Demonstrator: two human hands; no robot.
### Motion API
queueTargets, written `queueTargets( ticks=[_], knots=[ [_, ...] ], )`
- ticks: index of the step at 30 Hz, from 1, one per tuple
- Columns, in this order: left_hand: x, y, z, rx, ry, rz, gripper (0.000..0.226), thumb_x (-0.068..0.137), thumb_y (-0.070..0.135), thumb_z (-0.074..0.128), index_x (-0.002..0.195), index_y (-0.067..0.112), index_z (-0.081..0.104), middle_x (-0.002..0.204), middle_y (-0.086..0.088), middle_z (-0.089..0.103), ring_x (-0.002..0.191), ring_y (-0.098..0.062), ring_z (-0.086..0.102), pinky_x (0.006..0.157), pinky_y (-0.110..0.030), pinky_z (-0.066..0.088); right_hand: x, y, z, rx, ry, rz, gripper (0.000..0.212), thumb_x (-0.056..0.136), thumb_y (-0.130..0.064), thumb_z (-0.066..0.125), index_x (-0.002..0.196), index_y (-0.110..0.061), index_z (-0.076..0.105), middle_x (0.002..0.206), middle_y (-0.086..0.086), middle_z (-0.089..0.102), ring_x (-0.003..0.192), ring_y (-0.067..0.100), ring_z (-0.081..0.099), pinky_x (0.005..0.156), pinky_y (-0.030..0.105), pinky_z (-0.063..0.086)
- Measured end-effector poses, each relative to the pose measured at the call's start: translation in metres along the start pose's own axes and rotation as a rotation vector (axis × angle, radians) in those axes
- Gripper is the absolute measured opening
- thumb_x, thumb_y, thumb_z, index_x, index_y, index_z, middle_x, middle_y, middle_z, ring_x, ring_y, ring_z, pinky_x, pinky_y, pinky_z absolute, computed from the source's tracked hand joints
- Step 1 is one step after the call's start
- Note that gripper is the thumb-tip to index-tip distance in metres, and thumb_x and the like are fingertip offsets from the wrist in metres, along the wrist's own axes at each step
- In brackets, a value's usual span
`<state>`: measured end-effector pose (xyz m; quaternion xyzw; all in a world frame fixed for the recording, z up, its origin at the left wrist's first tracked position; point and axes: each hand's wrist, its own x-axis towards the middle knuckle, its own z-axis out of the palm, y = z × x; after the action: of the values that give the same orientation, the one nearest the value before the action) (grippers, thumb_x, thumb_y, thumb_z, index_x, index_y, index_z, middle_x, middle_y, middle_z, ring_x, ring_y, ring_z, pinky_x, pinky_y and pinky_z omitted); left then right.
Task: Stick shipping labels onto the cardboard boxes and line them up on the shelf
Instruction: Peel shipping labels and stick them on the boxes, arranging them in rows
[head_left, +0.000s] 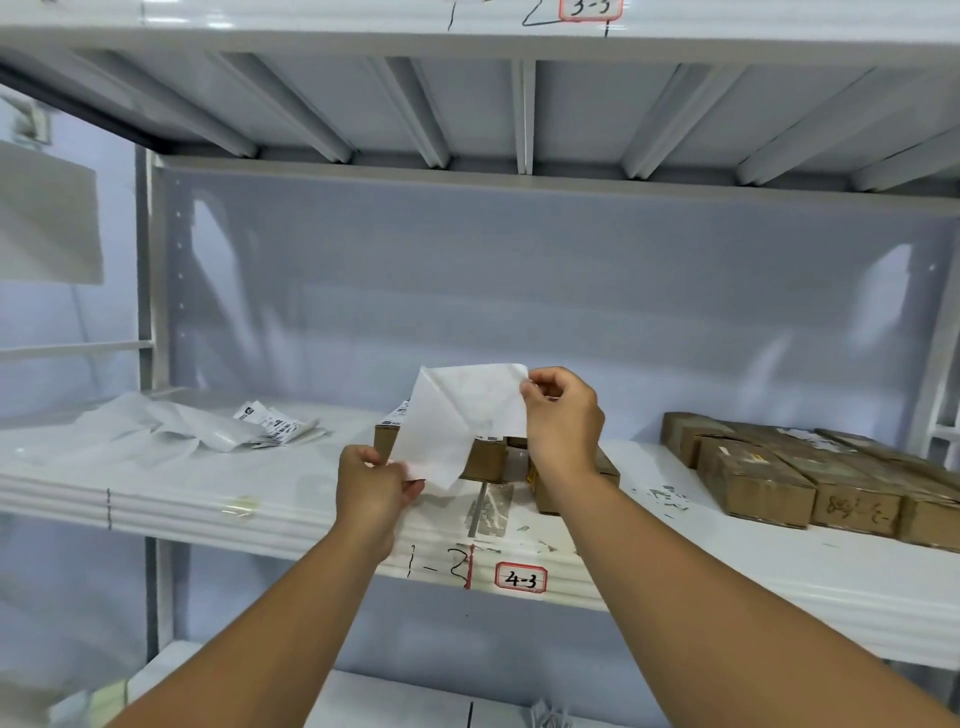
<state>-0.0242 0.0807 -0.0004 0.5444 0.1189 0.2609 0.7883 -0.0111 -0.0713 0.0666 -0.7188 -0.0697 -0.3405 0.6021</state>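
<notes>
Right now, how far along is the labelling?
Looks done: a row of boxes lined up on the shelf, right side. In hand: left hand and right hand pinch a white sheet over the middle boxes. Left: those boxes need lining up; more labels lie at left.

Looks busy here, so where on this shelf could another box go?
Bare shelf lies between the paper pile at left and the centre boxes, and a strip between those and the row of boxes at right. The centre is crowded: left hand and right hand hold a sheet there.
</notes>
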Motion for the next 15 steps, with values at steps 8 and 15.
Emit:
queueTargets(
  ticks=[8,15],
  knots=[
    [0.023,-0.007,-0.021,-0.035,0.160,-0.032,0.032,0.084,-0.020,0.037,0.086,0.000,0.062,0.117,-0.018,0.054,0.076,-0.029,0.060,0.056,-0.019,0.054,0.015,-0.005,0.005,-0.011,0.193,0.002,0.010,0.093,-0.015,0.055,0.088,-0.023,0.056,0.102,0.002,0.063,0.087,0.017,0.057,0.070,0.025,0.038],
    [0.031,0.008,-0.047,0.248,0.242,0.181,0.030,0.094,-0.003,0.041,0.112,0.003,0.064,0.121,-0.010,0.057,0.092,-0.032,0.064,0.082,-0.030,0.050,0.000,-0.001,0.025,-0.114,0.083,-0.103,0.010,0.093,-0.017,0.056,0.096,-0.021,0.064,0.105,0.001,0.061,0.084,0.012,0.052,0.060,0.021,0.035]
  ],
)
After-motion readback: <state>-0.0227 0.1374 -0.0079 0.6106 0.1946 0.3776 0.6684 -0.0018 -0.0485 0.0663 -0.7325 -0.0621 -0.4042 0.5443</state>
